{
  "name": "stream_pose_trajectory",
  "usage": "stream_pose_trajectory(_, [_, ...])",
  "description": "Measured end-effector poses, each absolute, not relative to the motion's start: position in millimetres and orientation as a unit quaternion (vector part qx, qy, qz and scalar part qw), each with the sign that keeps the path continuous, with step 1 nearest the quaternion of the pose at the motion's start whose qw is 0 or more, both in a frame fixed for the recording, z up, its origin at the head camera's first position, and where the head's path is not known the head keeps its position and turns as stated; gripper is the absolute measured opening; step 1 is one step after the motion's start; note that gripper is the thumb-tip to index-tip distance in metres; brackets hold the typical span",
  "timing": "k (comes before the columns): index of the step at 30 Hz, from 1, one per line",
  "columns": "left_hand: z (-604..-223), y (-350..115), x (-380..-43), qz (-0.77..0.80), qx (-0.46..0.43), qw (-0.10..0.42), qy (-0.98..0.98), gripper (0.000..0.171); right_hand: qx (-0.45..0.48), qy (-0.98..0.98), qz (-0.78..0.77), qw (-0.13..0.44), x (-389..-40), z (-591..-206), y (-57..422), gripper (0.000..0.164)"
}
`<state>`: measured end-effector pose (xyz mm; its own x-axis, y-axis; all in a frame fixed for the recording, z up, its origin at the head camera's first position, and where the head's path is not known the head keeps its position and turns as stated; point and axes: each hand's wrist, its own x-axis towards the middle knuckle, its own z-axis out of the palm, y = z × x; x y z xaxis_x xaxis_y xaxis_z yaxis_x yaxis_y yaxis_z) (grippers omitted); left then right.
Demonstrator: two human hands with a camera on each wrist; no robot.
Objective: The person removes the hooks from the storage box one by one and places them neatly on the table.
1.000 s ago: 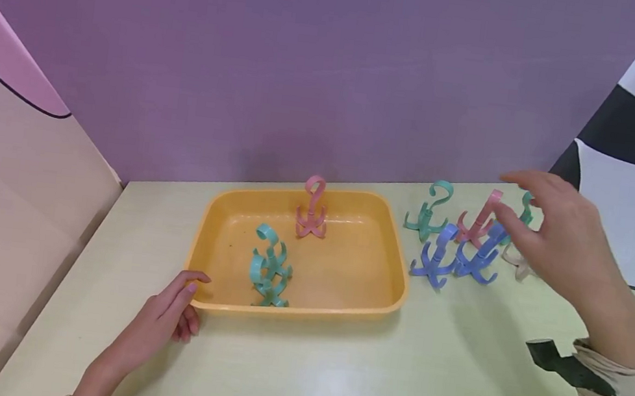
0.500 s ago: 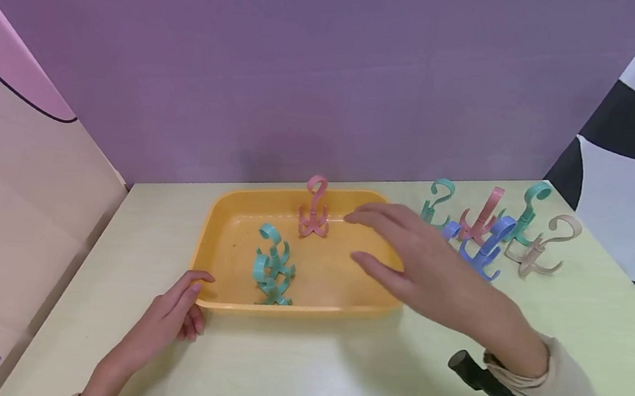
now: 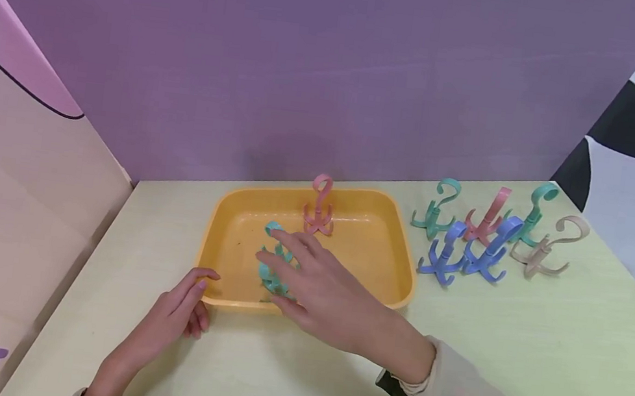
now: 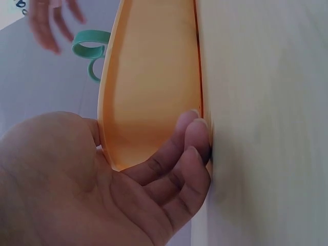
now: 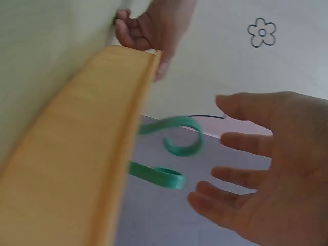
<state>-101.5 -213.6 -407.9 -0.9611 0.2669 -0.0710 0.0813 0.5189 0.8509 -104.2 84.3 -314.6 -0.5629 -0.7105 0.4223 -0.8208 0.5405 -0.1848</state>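
Observation:
My left hand [image 3: 171, 315] grips the near left corner of a yellow plastic tray [image 3: 364, 255], its curled fingers [image 4: 192, 174] against the outer wall in the left wrist view. Over the tray hovers my right hand [image 3: 335, 301], fingers spread and holding nothing. Beneath it are two green multi-prong hooks [image 3: 270, 279], partly hidden by the hand in the head view. In the right wrist view the curled top of a green hook [image 5: 192, 146] rises above the rim, a gap from the fingertips. A pink hook [image 3: 319, 214] stands at the tray's back wall.
Right of the tray stand more multi-prong hooks: two blue [image 3: 487, 253], two green [image 3: 434, 218], one pink [image 3: 485, 220] and one beige [image 3: 540, 253]. A purple partition [image 3: 331, 82] rises behind the pale table [image 3: 483, 347].
My right hand has swept left from above the hooks on the right, across the tray, to over the green hooks in it. My left hand stays at the tray's corner.

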Motion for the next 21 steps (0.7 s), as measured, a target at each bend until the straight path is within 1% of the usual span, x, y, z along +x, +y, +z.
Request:
stream_pose_trajectory(3, [-407.6,-213.1,-101.6,0.478,0.099,0.095,0.867,0.037,0.433,-0.883,0.142,0.116,-106.0,-326.7,79.7,0.066])
stream_pose_trajectory(6, [-407.3,-213.1,-101.5,0.476,0.098,0.095,0.868,0.036,0.433,-0.885,0.128,0.11,-107.4,-335.1,76.1,0.068])
stream_pose_trajectory(7, [-407.1,-212.9,-101.5,0.476,0.098,0.095,0.869,0.037,0.436,-0.882,0.131,0.119,-108.0,-336.8,75.2,0.065])
stream_pose_trajectory(11, [-406.3,-212.9,-101.5,0.473,0.096,0.095,0.87,0.036,0.458,-0.856,0.165,0.172,-113.4,-344.4,71.2,0.042])
stream_pose_trajectory(14, [-405.3,-212.7,-101.2,0.471,0.096,0.094,0.872,0.036,0.473,-0.835,0.186,0.209,-119.4,-351.8,68.5,0.029])
stream_pose_trajectory(16, [-404.8,-212.2,-101.2,0.47,0.095,0.093,0.873,0.036,0.48,-0.827,0.186,0.227,-122.9,-356.2,67.3,0.026])
stream_pose_trajectory(18, [-405.0,-211.9,-101.1,0.468,0.097,0.092,0.874,0.036,0.483,-0.824,0.173,0.239,-124.7,-358.3,67.5,0.027])
stream_pose_trajectory(21, [-405.9,-212.1,-101.4,0.467,0.097,0.089,0.875,0.035,0.487,-0.823,0.162,0.245,-127.4,-358.3,69.3,0.034])
